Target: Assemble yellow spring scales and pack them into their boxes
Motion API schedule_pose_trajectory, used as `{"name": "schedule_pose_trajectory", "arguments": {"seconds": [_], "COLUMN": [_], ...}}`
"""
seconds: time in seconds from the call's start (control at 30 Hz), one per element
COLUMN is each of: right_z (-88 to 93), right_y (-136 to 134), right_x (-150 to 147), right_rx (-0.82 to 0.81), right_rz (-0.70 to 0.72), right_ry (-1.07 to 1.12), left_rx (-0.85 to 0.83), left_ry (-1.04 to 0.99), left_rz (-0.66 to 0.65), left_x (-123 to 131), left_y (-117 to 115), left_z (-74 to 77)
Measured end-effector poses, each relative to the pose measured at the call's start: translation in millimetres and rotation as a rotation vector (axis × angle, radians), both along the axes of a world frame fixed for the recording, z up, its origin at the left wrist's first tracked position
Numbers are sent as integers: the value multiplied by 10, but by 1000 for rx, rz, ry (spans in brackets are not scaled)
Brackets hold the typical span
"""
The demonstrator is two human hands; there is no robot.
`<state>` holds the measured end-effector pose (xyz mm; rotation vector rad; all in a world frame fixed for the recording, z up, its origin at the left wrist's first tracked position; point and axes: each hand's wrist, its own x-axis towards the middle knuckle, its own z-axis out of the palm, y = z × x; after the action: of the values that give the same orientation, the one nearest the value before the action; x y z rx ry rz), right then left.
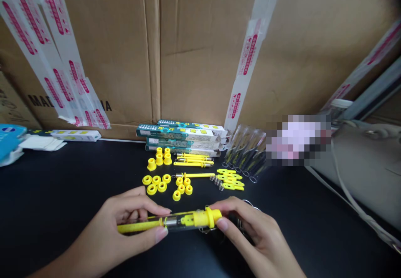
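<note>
Left hand [109,223]: got the clear tube [171,221] by its left part
Right hand [267,236]: pinching the yellow cap [213,217] at the right end
Tube axis: sideways, hand to hand, cap pretty much in line
Just beyond: loose yellow rings [151,193]

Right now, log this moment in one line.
left hand: grips clear tube | right hand: pinches yellow flanged cap at tube's end | beyond: yellow rings, springs
</note>
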<state>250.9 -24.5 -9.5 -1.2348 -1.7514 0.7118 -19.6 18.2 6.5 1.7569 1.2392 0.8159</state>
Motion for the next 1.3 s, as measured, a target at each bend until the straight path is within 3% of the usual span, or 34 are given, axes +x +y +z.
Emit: {"name": "schedule_pose_trajectory", "arguments": {"seconds": [0.23, 0.47, 0.67, 0.83, 0.9, 1.1, 1.3], "right_z": [-29, -96, -28, 18, 12, -35, -26], "right_y": [5, 11, 20, 7, -6, -66, -9], "right_x": [15, 20, 14, -9, -65, -276, -222], "right_rx": [39, 24, 13, -75, -157, -417, -485], "right_rz": [-9, -14, 4, 10, 11, -66, -24], "right_ry": [-7, 19, -6, 1, 107, 712, 828], "left_rx": [-36, -39, -28, -13, -8, -18, -38], "left_ry": [-3, -20, 11, 27, 38, 58, 48], "left_rz": [60, 71, 2, 37, 43, 56, -47], "left_x": [51, 49, -9, 31, 45, 13, -17], "left_y": [-41, -34, -14, -52, -65, -56, -53], "left_z": [66, 25, -41, 28, 48, 23, 27]}}
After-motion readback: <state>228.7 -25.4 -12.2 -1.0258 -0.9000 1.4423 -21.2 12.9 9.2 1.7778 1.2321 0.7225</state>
